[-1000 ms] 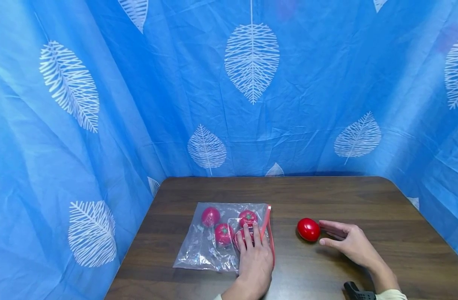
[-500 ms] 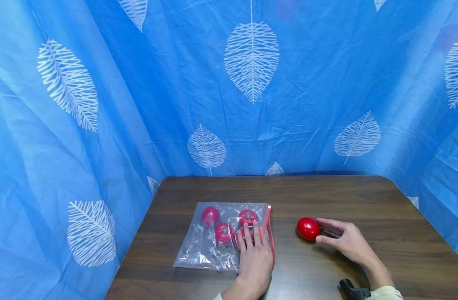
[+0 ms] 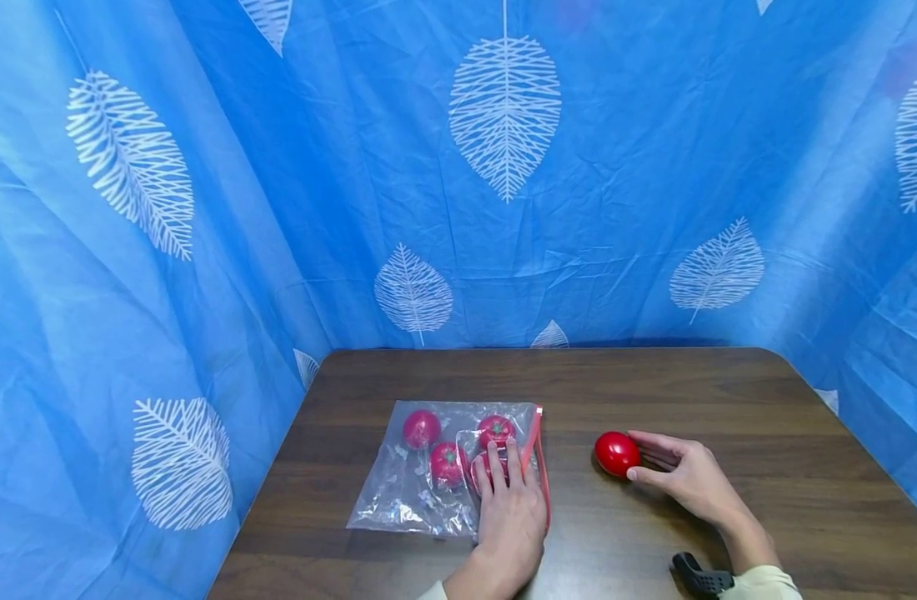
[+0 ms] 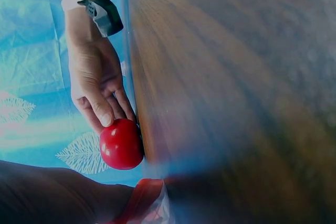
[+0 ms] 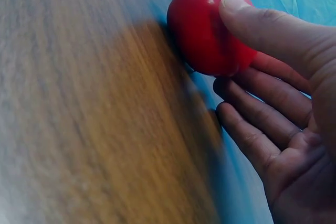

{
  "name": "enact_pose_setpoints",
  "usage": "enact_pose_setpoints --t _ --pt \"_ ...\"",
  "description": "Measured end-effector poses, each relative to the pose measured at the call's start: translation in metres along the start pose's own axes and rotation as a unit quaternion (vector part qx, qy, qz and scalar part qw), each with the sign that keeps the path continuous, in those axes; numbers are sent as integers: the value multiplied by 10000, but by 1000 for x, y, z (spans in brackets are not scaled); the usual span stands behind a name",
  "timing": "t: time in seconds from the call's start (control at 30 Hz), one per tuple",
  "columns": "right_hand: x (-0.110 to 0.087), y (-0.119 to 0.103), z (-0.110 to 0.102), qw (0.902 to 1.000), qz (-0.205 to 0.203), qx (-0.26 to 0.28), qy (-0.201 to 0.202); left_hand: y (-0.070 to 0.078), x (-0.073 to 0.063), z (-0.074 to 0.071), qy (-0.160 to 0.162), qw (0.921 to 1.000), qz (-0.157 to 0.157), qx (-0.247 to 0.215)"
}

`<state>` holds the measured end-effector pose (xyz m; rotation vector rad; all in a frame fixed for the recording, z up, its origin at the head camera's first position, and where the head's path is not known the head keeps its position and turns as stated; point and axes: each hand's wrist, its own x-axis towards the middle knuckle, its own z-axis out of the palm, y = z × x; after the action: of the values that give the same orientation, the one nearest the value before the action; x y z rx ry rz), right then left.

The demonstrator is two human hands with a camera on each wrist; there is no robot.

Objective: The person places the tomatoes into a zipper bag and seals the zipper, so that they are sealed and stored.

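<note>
A clear plastic zip bag (image 3: 398, 508) with a red zip edge lies on the table. Inside it are several tomatoes, among them a tomato (image 3: 497, 431) with a green star-shaped top. My left hand (image 3: 509, 517) rests on the bag's right part, fingers spread over one of them and partly hiding it. To the right sits a loose glossy red tomato (image 3: 616, 454). My right hand (image 3: 691, 479) is at its right side, thumb (image 5: 252, 19) and fingers on either side of it. In the right wrist view the thumb tip overlaps the tomato (image 5: 205, 30), with the other fingers lightly bent.
The dark wooden table (image 3: 623, 379) has rounded far corners. A blue curtain (image 3: 593, 167) with white leaf prints hangs behind and beside it. A black wrist device (image 3: 700, 575) is by the right sleeve (image 3: 762, 583).
My right hand has moved slightly left, bringing thumb and fingers closer around the loose tomato. The left hand and bag stay put; the head view has tilted down a little.
</note>
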<state>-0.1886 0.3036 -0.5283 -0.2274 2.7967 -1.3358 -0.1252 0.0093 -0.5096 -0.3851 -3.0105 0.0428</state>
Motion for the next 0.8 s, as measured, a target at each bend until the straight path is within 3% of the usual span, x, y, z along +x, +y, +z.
enact_pose_setpoints --t 0.17,0.53,0.8 --pt "0 0 1 10000 -43 4 39 0 0 1 129 9999 -24 5" --pt "-3 3 2 9997 -144 57 209 0 0 0 -13 10000 5 -81" --pt "-11 -1 1 9992 -189 197 296 1 -1 1 225 9997 -3 45"
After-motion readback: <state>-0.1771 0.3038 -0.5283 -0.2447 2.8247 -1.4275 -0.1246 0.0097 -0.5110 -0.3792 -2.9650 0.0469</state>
